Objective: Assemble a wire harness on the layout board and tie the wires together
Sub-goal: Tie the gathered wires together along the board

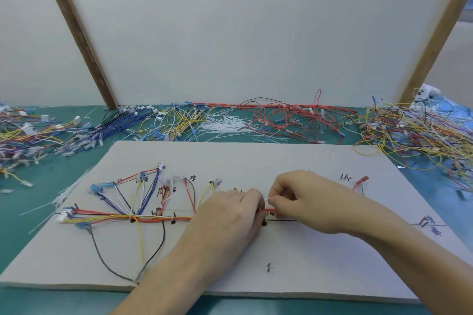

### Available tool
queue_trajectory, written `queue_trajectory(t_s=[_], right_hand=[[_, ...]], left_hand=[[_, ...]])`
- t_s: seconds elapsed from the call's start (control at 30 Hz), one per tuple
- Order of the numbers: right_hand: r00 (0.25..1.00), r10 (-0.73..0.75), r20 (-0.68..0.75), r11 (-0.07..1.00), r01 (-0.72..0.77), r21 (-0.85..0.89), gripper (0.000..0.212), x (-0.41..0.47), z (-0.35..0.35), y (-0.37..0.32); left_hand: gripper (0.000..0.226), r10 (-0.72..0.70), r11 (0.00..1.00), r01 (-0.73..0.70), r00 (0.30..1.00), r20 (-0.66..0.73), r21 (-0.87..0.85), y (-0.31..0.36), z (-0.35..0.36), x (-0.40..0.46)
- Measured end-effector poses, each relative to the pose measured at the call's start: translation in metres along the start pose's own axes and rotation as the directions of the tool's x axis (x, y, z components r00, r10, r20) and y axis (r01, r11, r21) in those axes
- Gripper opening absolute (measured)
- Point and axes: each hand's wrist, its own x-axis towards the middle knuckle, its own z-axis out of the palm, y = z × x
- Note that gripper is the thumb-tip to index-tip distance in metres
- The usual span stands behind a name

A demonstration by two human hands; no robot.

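Both hands' fingers (275, 202) pinch what looks like a white cable tie (268, 199) around the wire bundle (153, 218).

Looks like a small wiring workshop bench: grey layout board (230, 156) on a green table (33, 212), loose wire heaps (414, 130) and white cable ties (225, 124) behind the board, plain partition panels (243, 33) further back.

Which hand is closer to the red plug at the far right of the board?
Right. The right hand lies just left of the red plug, pinching a white tie. The left hand sits farther left, beyond the right hand.
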Motion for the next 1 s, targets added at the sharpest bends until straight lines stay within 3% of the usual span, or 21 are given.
queue_trajectory(t_s=[0.2,0.33,0.43,0.53,0.6,0.7,0.83,1.0], right_hand=[[0.999,0.023,-0.028,0.981,-0.017,0.192,0.014,-0.004,-0.013,0.0],[0.998,-0.042,-0.051,0.996,0.046,0.078,0.012,-0.003,-0.017,-0.001],[0.999,-0.044,-0.009,0.999,0.044,0.004,0.013,-0.002,-0.027,-0.006],[0.998,-0.064,-0.001,0.997,0.064,-0.035,0.013,0.004,-0.035,-0.015],[0.997,-0.068,-0.022,0.996,0.066,-0.067,0.015,0.011,-0.035,-0.023],[0.997,-0.065,-0.042,0.982,0.056,-0.183,0.013,0.024,-0.028,-0.033],[0.994,-0.104,-0.017,0.976,0.099,-0.193,0.011,0.039,-0.009,-0.039],[0.992,-0.125,-0.014,0.977,0.12,-0.177,0.013,0.049,0.011,-0.037]], left_hand=[[0.013,-0.13,0.961,0.123,0.991,-0.015,-0.246,-0.004,-0.005,0.001],[0.021,-0.208,0.936,0.176,0.975,-0.077,-0.305,-0.017,-0.031,0.002],[0.008,-0.325,0.884,0.222,0.924,-0.201,-0.411,-0.039,-0.058,-0.004],[0.011,-0.262,0.95,0.213,0.941,-0.214,-0.227,-0.051,-0.068,-0.017],[0.029,-0.169,0.984,0.164,0.983,-0.074,-0.069,-0.05,-0.062,-0.026],[0.046,-0.161,0.987,0.157,0.981,0.109,0.042,-0.048,-0.044,-0.036],[0.019,-0.175,0.984,0.172,0.982,0.068,0.054,-0.05,-0.032,-0.039],[0.013,-0.189,0.98,0.188,0.982,0.01,0.069,-0.054,-0.026,-0.04]])
